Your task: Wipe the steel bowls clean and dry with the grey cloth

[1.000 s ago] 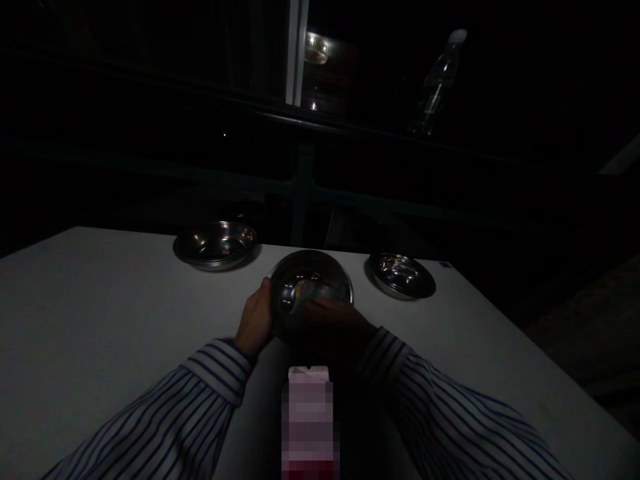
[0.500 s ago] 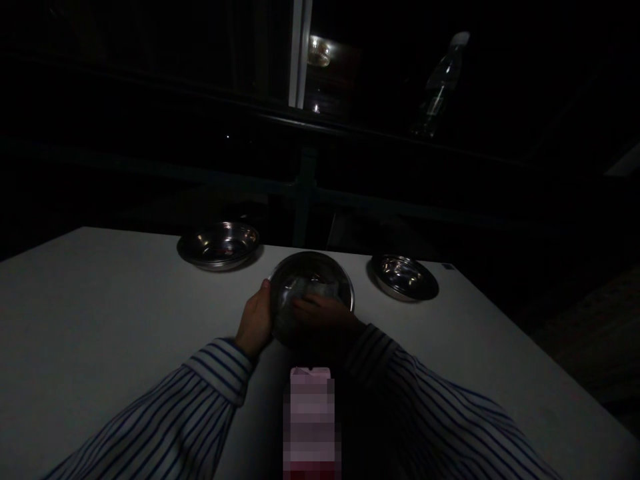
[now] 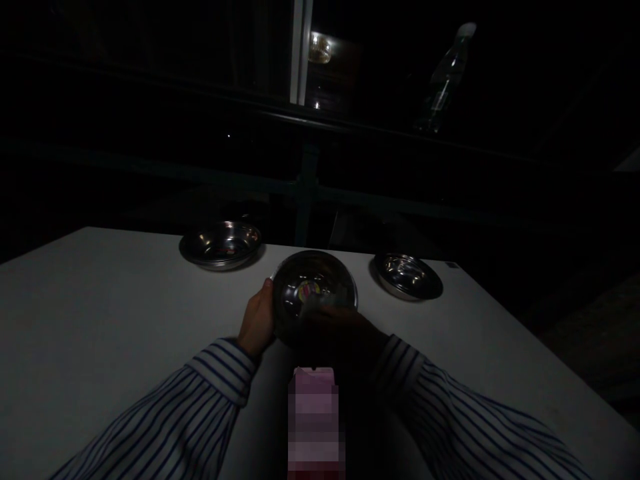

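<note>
A shiny metal bowl (image 3: 320,267) with a round coloured sticker (image 3: 309,291) inside it is tilted up at the middle of the table. My left hand (image 3: 259,321) grips its left rim, the thumb on top and the other fingers hidden beneath. Inside the bowl's lower right, my right hand (image 3: 345,327) is closed on a greyish cloth (image 3: 330,298), pressed near the inner wall. That hand is dark and blurred, so its separate fingers hardly show.
Two more metal bowls stand on the white table (image 3: 125,320): a left bowl (image 3: 220,247) and a right bowl (image 3: 407,277). A pixelated pinkish object (image 3: 315,413) is at the near edge. Behind, a clear bottle (image 3: 445,83) stands on a dark ledge.
My right hand and the cloth have moved right and down within the bowl, uncovering the sticker. My left hand keeps its hold on the rim.
</note>
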Available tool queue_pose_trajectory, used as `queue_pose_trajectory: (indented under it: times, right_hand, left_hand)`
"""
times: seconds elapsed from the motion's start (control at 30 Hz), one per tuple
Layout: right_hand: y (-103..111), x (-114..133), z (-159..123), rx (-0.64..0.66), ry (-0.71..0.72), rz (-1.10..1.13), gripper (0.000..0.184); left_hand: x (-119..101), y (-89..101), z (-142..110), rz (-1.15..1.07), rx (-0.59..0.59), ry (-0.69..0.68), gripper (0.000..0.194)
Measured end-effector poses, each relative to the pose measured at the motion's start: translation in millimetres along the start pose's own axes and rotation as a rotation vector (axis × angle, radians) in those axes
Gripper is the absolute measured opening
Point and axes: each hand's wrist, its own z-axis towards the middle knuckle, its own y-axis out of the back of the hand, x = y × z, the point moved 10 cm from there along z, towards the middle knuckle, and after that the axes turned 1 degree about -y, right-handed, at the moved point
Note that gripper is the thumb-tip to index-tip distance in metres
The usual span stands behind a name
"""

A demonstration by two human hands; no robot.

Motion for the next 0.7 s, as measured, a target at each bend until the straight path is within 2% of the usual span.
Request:
queue_pose_trajectory:
  times: [0.13, 0.27, 0.43, 0.5, 0.57, 0.7]
  right_hand:
    - [14.2, 6.4, 3.7, -0.032, 0.004, -0.007, 0.03]
    - [11.6, 6.8, 18.8, -0.065, 0.001, 0.01, 0.03]
    - [1.9, 0.5, -2.8, -0.073, 0.009, 0.001, 0.032]
    - [2.0, 10.9, -2.6, -0.079, 0.082, -0.032, 0.028]
    - [5.3, 25.2, 9.0, -0.103, 0.14, -0.054, 0.023]
    - [9.5, 45.2, 32.2, -0.108, 0.159, -0.075, 0.022]
  left_hand:
    - [1.6, -3.4, -0.1, 0.001, 0.013, 0.023, 0.06]
    - [2.9, 0.7, 1.3, 0.006, -0.017, -0.001, 0.058]
    - [2.7, -2.8, 1.7, -0.003, 0.022, -0.004, 0.056]
    - [1.7, -4.1, 1.9, 0.021, 0.028, -0.012, 0.056]
    - [2.5, -3.3, 2.2, 0.055, 0.018, -0.015, 0.057]
    - [2.2, 0.7, 2.0, 0.094, -0.005, -0.035, 0.055]
